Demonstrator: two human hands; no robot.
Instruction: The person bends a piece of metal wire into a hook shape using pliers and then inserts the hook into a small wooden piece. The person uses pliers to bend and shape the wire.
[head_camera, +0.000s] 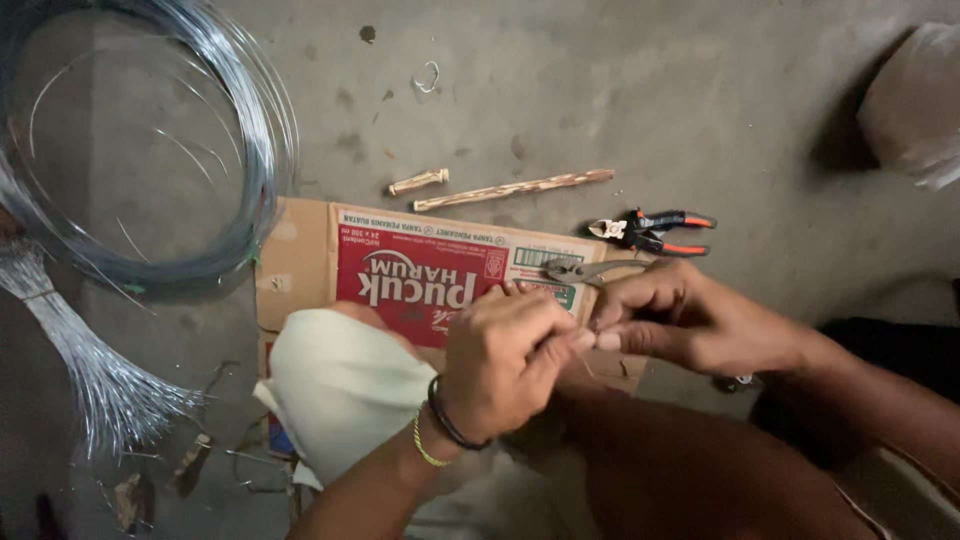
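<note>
Right now I see both hands brought together over the flattened cardboard box (300, 265), fingertips meeting above its right end. My left hand (500, 365) is curled closed, thumb pressed toward the forefinger, and wears a dark band and a yellow-green band at the wrist. My right hand (675, 320) is closed too, its fingers pinched against those of the left. Something very thin is caught between the two pinches; it looks like a short piece of fine wire (585, 362), but it is too small for me to be sure. A faint strand seems to trail down from the point where the fingers meet.

Just beyond the right hand's knuckles, a pair of grey metal pliers (580, 269) lies on the box edge, partly covered by the fingers. A little farther out on the concrete floor (700, 110) rests a pair of cutters with black and orange handles (655, 232), apart from both hands. Above the box lie a long twisted stick (515, 189) and a short stub (418, 181) beside it. At far left sits a big coil of silvery wire (255, 150), with a bundle of cut straight wires (90, 365) fanning out below it. A pale cloth (340, 385) lies under my left forearm.
</note>
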